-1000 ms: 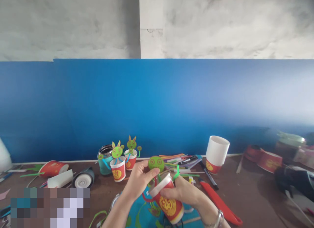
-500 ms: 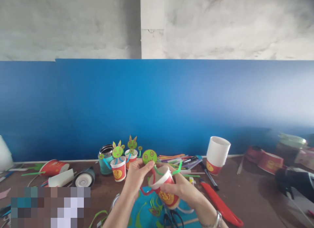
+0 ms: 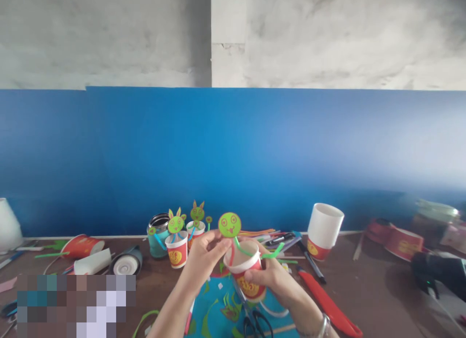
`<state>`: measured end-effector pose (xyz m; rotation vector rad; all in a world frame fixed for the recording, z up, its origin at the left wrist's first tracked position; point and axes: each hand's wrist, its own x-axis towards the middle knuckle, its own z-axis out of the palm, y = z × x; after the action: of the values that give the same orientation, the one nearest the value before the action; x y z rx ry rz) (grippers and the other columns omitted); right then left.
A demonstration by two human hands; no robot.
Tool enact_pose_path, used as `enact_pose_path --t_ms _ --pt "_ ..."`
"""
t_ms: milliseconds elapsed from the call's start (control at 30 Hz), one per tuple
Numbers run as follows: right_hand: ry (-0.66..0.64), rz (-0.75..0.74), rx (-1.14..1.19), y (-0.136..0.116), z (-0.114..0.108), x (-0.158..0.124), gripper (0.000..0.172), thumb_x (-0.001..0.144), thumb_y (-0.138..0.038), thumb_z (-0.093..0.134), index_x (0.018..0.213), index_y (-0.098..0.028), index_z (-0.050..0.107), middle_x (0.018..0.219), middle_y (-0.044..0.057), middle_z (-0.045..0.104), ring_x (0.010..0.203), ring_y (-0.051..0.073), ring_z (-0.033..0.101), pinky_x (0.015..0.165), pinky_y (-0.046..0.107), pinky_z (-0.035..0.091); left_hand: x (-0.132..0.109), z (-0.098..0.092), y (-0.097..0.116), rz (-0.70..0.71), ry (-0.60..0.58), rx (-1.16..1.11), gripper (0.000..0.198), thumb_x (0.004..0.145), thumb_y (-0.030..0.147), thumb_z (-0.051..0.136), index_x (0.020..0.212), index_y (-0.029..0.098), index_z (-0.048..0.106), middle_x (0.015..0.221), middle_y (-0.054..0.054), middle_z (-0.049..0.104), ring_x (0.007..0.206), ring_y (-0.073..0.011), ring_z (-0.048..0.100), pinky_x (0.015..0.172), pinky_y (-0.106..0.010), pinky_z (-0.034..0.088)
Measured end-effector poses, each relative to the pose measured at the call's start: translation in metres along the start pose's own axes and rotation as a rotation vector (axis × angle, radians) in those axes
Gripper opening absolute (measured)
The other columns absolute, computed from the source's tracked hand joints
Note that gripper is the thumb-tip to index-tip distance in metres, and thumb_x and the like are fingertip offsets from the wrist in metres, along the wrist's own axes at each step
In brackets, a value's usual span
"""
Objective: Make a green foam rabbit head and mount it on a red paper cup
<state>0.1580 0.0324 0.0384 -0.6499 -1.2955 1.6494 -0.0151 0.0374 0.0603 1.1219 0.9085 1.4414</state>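
A red and white paper cup is gripped round its right side by my right hand. Above the cup's mouth stands a round green paper face on a green straw. My left hand is closed at the cup's upper left, thumb and fingers pinched just below the face; what lies between them is hard to make out. A bent green straw sticks out to the right of the cup. Under the cup, black-handled scissors lie on a blue sheet with green paper scraps.
Two finished-looking cup figures with eared green faces stand behind left, by a teal jar. Stacked white cups, pens and a red pouch are at the right. Tipped cups and a dark lid lie left.
The green face has shifted right and up, showing its mouth. The cup sits more upright, and the red straw that stuck out at its lower left no longer shows there.
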Motion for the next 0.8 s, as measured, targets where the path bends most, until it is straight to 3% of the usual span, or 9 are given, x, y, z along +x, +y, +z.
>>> enact_pose_path --t_ms 133,233,300,333,467,533,600,667,800 --pt "0.088 -0.080 0.047 -0.001 -0.004 0.001 0.059 0.061 -0.036 0.076 0.114 -0.021 0.054 0.102 0.008 0.067 0.098 0.026 0.060 0.084 0.039 0.045 0.010 -0.015 -0.006 0.199 0.173 -0.079 0.058 0.066 0.049 0.070 0.116 0.022 0.059 0.122 -0.011 0.058 0.119 -0.0276 0.046 0.093 -0.031 0.039" --pt "0.120 -0.147 0.046 -0.003 0.001 0.000 0.060 0.064 -0.035 0.075 0.117 -0.021 0.052 0.106 0.008 0.065 0.102 0.026 0.057 0.088 0.038 0.044 0.010 -0.015 -0.017 0.116 -0.140 -0.227 0.089 0.043 0.050 0.082 0.123 0.024 0.052 0.128 -0.015 0.052 0.121 -0.0343 0.042 0.093 -0.039 0.040" --pt "0.120 -0.165 0.019 -0.004 0.007 -0.001 0.060 0.066 -0.035 0.073 0.119 -0.022 0.051 0.105 0.008 0.065 0.105 0.025 0.056 0.091 0.038 0.042 0.005 -0.005 -0.025 0.002 -0.430 -0.169 0.091 0.044 0.036 0.086 0.126 0.027 0.048 0.134 -0.013 0.046 0.120 -0.0329 0.043 0.095 -0.041 0.038" --pt "0.113 -0.167 -0.004 -0.005 0.009 -0.001 0.060 0.066 -0.036 0.073 0.120 -0.022 0.050 0.106 0.007 0.065 0.105 0.025 0.055 0.092 0.038 0.041 0.002 0.001 -0.028 -0.010 -0.508 -0.134 0.088 0.049 0.030 0.085 0.128 0.027 0.046 0.133 -0.012 0.047 0.120 -0.0313 0.043 0.096 -0.040 0.037" --pt "0.043 -0.120 -0.091 -0.008 0.001 -0.004 0.071 0.062 -0.040 0.076 0.125 -0.028 0.046 0.116 0.007 0.060 0.108 0.025 0.053 0.093 0.039 0.041 -0.006 0.016 -0.038 0.027 -0.413 -0.022 0.065 0.063 0.024 0.077 0.123 0.021 0.051 0.120 -0.012 0.058 0.112 -0.0295 0.051 0.093 -0.038 0.040" --pt "-0.037 -0.069 -0.116 -0.014 -0.015 -0.007 0.082 0.055 -0.042 0.080 0.128 -0.030 0.044 0.126 0.008 0.053 0.116 0.027 0.048 0.093 0.042 0.040 -0.004 0.013 -0.041 0.001 -0.374 -0.009 0.063 0.063 0.023 0.077 0.121 0.019 0.052 0.116 -0.012 0.060 0.108 -0.0295 0.054 0.092 -0.037 0.041" --pt "-0.071 -0.102 -0.130 -0.023 -0.032 -0.011 0.079 0.057 -0.054 0.074 0.126 -0.026 0.048 0.133 0.010 0.047 0.123 0.029 0.040 0.098 0.043 0.035 -0.002 0.007 -0.043 -0.023 -0.372 0.016 0.064 0.064 0.021 0.076 0.122 0.020 0.050 0.117 -0.012 0.059 0.109 -0.0292 0.053 0.091 -0.037 0.041" --pt "-0.010 -0.170 -0.181 -0.032 -0.043 -0.014 0.070 0.065 -0.061 0.064 0.123 -0.022 0.052 0.134 0.012 0.046 0.125 0.029 0.038 0.100 0.043 0.034 -0.001 0.003 -0.044 -0.009 -0.408 0.048 0.066 0.065 0.019 0.074 0.125 0.021 0.046 0.121 -0.012 0.056 0.112 -0.0285 0.050 0.092 -0.036 0.040" --pt "0.064 -0.117 -0.331 -0.036 -0.037 -0.013 0.062 0.072 -0.042 0.067 0.128 -0.023 0.046 0.120 0.012 0.059 0.108 0.029 0.054 0.090 0.044 0.044 -0.001 0.005 -0.046 0.066 -0.548 0.137 0.065 0.063 0.011 0.073 0.122 0.021 0.047 0.123 -0.010 0.054 0.112 -0.0266 0.049 0.091 -0.034 0.040"
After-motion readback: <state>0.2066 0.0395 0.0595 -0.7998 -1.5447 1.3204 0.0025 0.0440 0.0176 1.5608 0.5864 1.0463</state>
